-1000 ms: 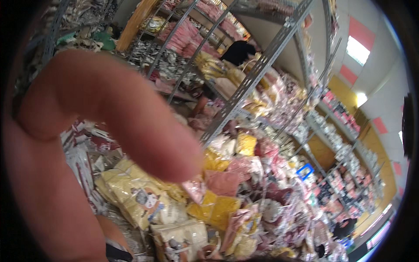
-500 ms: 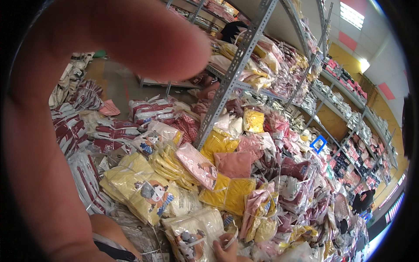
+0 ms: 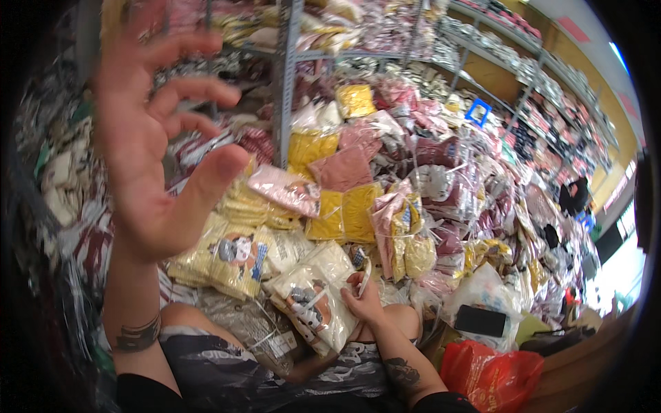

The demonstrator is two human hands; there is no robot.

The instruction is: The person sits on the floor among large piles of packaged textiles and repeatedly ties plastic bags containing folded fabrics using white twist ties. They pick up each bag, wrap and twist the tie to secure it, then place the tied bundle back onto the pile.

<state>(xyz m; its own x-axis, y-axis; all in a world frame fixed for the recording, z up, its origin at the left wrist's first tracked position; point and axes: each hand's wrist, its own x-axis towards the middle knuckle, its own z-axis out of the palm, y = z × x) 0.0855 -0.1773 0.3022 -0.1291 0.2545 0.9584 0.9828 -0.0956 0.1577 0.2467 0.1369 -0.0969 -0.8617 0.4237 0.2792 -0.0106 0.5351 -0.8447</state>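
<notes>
My left hand [image 3: 162, 151] is raised close in front of me, fingers spread and slightly curled, with nothing in it. My right hand [image 3: 363, 301] is closed at the right edge of a bundle of cream garments in clear plastic bags [image 3: 323, 275]. A white strip [image 3: 365, 277] sticks up from its fingers. The bundle rests by my lap, and its top bag shows a cartoon animal print. Beside it on the left lies a pale yellow bagged bundle [image 3: 227, 251] with a similar print.
Mustard-yellow packs [image 3: 344, 213] and a pink pack [image 3: 284, 191] lie on the heap ahead. A metal shelf post [image 3: 286, 89] rises from it. To my right are a dark phone [image 3: 480, 321] on plastic and a red plastic bag [image 3: 490, 377]. Stocked shelves stand behind.
My left hand has drawn back from right before the camera, and its fingers now show spread. The view has tipped down toward my lap. My right hand stays at the cream bundle with the strip.
</notes>
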